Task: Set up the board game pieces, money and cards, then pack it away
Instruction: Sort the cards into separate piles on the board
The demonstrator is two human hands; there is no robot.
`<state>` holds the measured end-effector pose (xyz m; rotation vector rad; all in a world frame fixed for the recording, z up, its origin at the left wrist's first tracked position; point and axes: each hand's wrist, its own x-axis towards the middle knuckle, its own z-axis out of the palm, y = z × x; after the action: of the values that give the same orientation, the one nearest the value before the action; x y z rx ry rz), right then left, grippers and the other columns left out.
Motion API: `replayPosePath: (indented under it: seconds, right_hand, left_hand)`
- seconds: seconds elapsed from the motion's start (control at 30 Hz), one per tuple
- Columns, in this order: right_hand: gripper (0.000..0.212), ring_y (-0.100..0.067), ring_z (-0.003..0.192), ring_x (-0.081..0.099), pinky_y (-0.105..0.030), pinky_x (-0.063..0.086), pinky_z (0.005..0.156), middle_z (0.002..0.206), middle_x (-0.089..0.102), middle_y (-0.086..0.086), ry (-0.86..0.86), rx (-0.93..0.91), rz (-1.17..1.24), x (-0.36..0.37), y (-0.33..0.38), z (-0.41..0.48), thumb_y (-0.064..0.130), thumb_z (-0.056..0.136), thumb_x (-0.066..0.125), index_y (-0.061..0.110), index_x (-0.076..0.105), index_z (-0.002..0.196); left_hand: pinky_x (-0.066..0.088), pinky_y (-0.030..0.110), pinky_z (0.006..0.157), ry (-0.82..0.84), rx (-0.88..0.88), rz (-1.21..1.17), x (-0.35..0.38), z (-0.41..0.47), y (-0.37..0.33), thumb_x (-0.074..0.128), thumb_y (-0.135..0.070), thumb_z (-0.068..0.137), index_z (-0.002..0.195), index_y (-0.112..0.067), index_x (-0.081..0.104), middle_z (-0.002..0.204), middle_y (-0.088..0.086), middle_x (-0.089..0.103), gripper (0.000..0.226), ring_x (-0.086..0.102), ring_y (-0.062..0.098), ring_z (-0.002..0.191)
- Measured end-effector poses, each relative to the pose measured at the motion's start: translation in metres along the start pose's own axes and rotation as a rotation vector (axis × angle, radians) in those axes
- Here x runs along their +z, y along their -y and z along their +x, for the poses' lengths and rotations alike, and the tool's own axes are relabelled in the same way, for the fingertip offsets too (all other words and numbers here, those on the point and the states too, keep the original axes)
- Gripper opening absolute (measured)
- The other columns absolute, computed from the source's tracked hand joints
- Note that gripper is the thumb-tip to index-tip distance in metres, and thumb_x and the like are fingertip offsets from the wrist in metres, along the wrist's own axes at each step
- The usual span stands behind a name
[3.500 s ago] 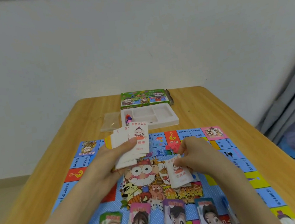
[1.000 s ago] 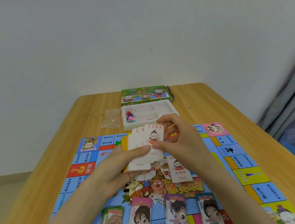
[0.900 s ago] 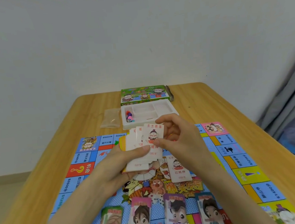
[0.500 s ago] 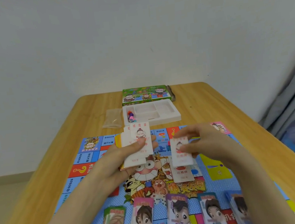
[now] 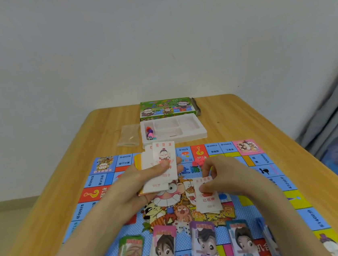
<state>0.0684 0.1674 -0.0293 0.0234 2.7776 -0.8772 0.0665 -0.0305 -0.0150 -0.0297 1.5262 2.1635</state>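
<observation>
gripping a fanned stack of cards [image 5: 162, 166] in the left hand [image 5: 137, 186], thumb laid across the top face, fingers curled beneath, palm tilted up just above the board [image 5: 104, 177]. pinching a single card [image 5: 208, 201] near its upper edge with the right hand [image 5: 230, 175], fingers bent and pointing down, card pressed to the middle of the board, just right of the stack. hard to tell whether more cards lie under it. by the look of it, midway through laying out the cards; set-up stage, packing away not yet begun.

to do this step well: lower the single card flat, square its edges before letting go, and release with a light press to prevent sliding on the glossy print. keep the left thumb firm to avoid spilling the fan, and push off one card at a time. mind the red houses [image 5: 198, 162] lying just beyond the right knuckles.

nearer the body, a row of money stacks [image 5: 202, 246] along the board's near side, the rightmost partly hidden by the forearm. farther off on the table [image 5: 269, 127], a white tray [image 5: 194, 134] with tokens [image 5: 149, 133] in its left compartment, a clear bag [image 5: 128, 135] just beside it, the green box [image 5: 167, 108] behind.
</observation>
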Motion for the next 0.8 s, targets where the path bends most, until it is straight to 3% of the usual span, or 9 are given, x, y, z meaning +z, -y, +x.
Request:
replayPosePath:
  seconds: [0.13, 0.27, 0.47, 0.6, 0.73, 0.8]
  right_hand:
    - [0.024, -0.004, 0.074, 0.044, -0.016, 0.034, 0.055, 0.084, 0.041, 0.013, 0.015, -0.001, 0.000, 0.000, 0.001, 0.000, 0.027, 0.083, 0.071, 0.020, 0.050, 0.094]
    - [0.025, -0.011, 0.090, 0.045, -0.015, 0.036, 0.059, 0.094, 0.042, 0.010, 0.005, -0.021, -0.054, 0.001, 0.001, 0.000, 0.029, 0.083, 0.070, 0.020, 0.053, 0.100]
    - [0.040, -0.005, 0.096, 0.046, -0.010, 0.037, 0.066, 0.115, 0.044, 0.007, -0.034, -0.134, -0.022, -0.010, 0.001, -0.007, 0.043, 0.077, 0.071, 0.029, 0.051, 0.109]
    - [0.072, -0.006, 0.117, 0.035, -0.021, 0.036, 0.091, 0.130, 0.034, 0.015, 0.163, -0.183, -0.134, -0.019, 0.003, -0.019, 0.037, 0.073, 0.078, 0.033, 0.037, 0.132]
    - [0.082, -0.010, 0.122, 0.029, -0.029, 0.040, 0.096, 0.133, 0.026, 0.016, 0.237, -0.221, -0.220, -0.015, 0.005, -0.020, 0.033, 0.071, 0.080, 0.035, 0.030, 0.136]
    - [0.083, -0.014, 0.123, 0.029, -0.033, 0.040, 0.099, 0.130, 0.025, 0.014, 0.249, -0.225, -0.278, -0.013, 0.004, -0.018, 0.033, 0.070, 0.080, 0.035, 0.029, 0.136]
  left_hand:
    - [0.058, 0.028, 0.069, 0.012, 0.004, 0.016, -0.001, 0.001, 0.000, 0.067, -0.012, 0.068, 0.108, -0.014, 0.065, 0.103, 0.009, 0.073, 0.041, 0.071, 0.019, 0.094]
    - [0.058, 0.025, 0.058, 0.021, 0.001, 0.001, 0.000, 0.001, 0.000, 0.066, -0.010, 0.068, 0.104, -0.014, 0.066, 0.102, 0.010, 0.073, 0.036, 0.072, 0.018, 0.090]
    - [0.057, 0.026, 0.063, 0.015, 0.002, 0.029, -0.002, 0.001, -0.001, 0.067, -0.013, 0.069, 0.104, -0.014, 0.067, 0.101, 0.011, 0.073, 0.035, 0.072, 0.018, 0.087]
    - [0.057, 0.024, 0.054, -0.015, -0.001, 0.020, 0.000, 0.000, -0.003, 0.067, -0.011, 0.068, 0.105, -0.012, 0.065, 0.091, 0.011, 0.075, 0.037, 0.073, 0.015, 0.074]
    - [0.054, 0.022, 0.046, -0.050, 0.012, -0.015, 0.004, -0.003, -0.005, 0.065, -0.006, 0.068, 0.090, -0.012, 0.063, 0.074, 0.009, 0.074, 0.022, 0.071, 0.014, 0.060]
    - [0.053, 0.022, 0.044, -0.043, 0.019, -0.010, 0.003, -0.002, -0.004, 0.065, -0.007, 0.067, 0.092, -0.012, 0.064, 0.077, 0.009, 0.075, 0.026, 0.071, 0.014, 0.061]
